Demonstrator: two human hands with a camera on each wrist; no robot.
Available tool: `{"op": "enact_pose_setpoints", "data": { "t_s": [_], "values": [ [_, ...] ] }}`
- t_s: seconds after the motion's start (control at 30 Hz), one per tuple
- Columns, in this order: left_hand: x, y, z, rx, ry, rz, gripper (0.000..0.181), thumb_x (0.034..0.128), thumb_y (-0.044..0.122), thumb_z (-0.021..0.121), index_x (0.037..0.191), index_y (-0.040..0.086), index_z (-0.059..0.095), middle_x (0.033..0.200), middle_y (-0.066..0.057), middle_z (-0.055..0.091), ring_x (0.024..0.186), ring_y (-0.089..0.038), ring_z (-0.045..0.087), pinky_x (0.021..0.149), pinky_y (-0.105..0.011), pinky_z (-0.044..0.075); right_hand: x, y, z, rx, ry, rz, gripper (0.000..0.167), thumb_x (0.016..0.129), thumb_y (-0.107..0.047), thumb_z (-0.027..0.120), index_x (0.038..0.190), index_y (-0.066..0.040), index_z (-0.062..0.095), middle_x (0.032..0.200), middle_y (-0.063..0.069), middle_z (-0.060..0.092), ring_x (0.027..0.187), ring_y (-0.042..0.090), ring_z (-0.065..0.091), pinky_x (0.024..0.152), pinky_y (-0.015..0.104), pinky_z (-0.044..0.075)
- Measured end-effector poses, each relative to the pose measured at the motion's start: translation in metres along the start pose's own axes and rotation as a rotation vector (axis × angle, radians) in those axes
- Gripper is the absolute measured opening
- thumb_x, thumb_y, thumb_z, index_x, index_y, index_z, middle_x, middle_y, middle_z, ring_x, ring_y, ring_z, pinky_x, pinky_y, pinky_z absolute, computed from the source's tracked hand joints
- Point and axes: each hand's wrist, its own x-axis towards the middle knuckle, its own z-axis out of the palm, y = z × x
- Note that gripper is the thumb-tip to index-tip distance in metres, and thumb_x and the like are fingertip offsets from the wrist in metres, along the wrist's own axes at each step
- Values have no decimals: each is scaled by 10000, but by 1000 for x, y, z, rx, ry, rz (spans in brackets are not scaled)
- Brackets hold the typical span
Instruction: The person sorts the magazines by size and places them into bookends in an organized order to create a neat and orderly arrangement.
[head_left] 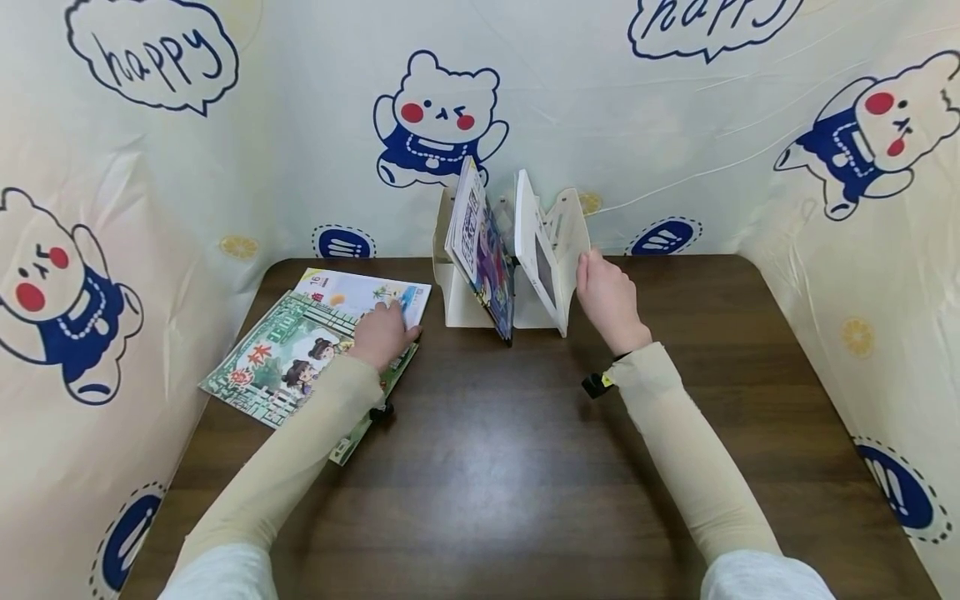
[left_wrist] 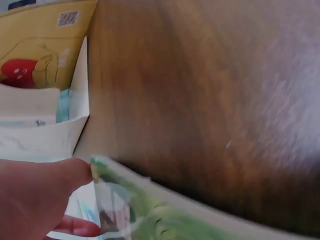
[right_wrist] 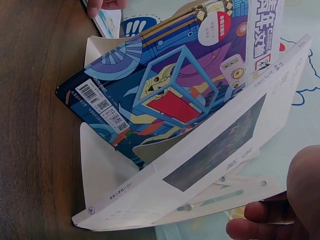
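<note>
The green magazine (head_left: 279, 362) is lying on the left of the table (head_left: 487, 450), overlapping a white magazine (head_left: 348, 287); the left hand (head_left: 381, 335) is pinching its corner. The right hand (head_left: 611, 302) is gripping the white stand (head_left: 465, 307), which is holding books (right_wrist: 170, 95).

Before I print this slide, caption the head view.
A left hand pinches a green illustrated magazine while a right hand grips a white bookstand on a brown wooden table.

Brown wood-grain table (head_left: 487, 467); white stand (head_left: 463, 307); green-and-white magazine (head_left: 288, 358); blue-and-purple geometric-patterned magazine (right_wrist: 165, 92); white book (right_wrist: 195, 140) with dark panel (right_wrist: 220, 145); pale backdrop (head_left: 570, 133) printed with white, navy-clothed, red-cheeked bears (head_left: 441, 121).
</note>
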Motion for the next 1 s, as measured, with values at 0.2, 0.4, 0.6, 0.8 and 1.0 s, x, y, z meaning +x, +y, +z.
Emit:
{"op": "enact_pose_setpoints", "data": {
  "t_s": [0.2, 0.4, 0.6, 0.8, 1.0],
  "values": [
    [2, 5, -1, -24, 45, 42, 431, 957, 295, 730, 1045, -109, 610, 949, -297, 667, 819, -451, 690, 707, -571, 561, 1, 0, -1, 0, 7, -3, 402, 1139, -276, 338, 996, 45, 534, 759, 266, 613, 707, 498, 663, 569, 615, 509],
    [4, 7, -3, -64, 44, 57, 268, 886, 171, 705, 698, 35, 572, 800, -234, 692, 679, -354, 643, 658, -527, 548, 1, 0, 2, 6, -8, 2, 408, 1141, -283, 329, 1002, 43, 532, 763, 262, 613, 717, 499, 665, 577, 616, 512],
    [4, 8, -4, -74, 17, 81, 241, 892, 134, 669, 689, 61, 561, 780, -190, 686, 662, -321, 618, 659, -498, 537, 1, 0, 2, 8, 3, -3, 409, 1140, -287, 330, 998, 39, 533, 756, 254, 611, 707, 492, 662, 565, 610, 504],
    [2, -9, -2, -97, -13, 56, 274, 1012, 263, 591, 851, 41, 594, 835, -171, 624, 780, -363, 603, 681, -513, 491, -1, 0, 1, 14, 1, -3, 402, 1139, -285, 334, 998, 37, 529, 742, 242, 600, 687, 481, 655, 556, 600, 500],
    [-3, -44, -12, -64, -72, 4, 301, 1032, 340, 573, 991, 46, 619, 1076, -235, 540, 1068, -442, 456, 875, -651, 439, -1, 0, 0, 27, 1, 3, 375, 1134, -271, 368, 998, 35, 539, 735, 230, 595, 678, 462, 650, 549, 576, 499]
  ]
}}
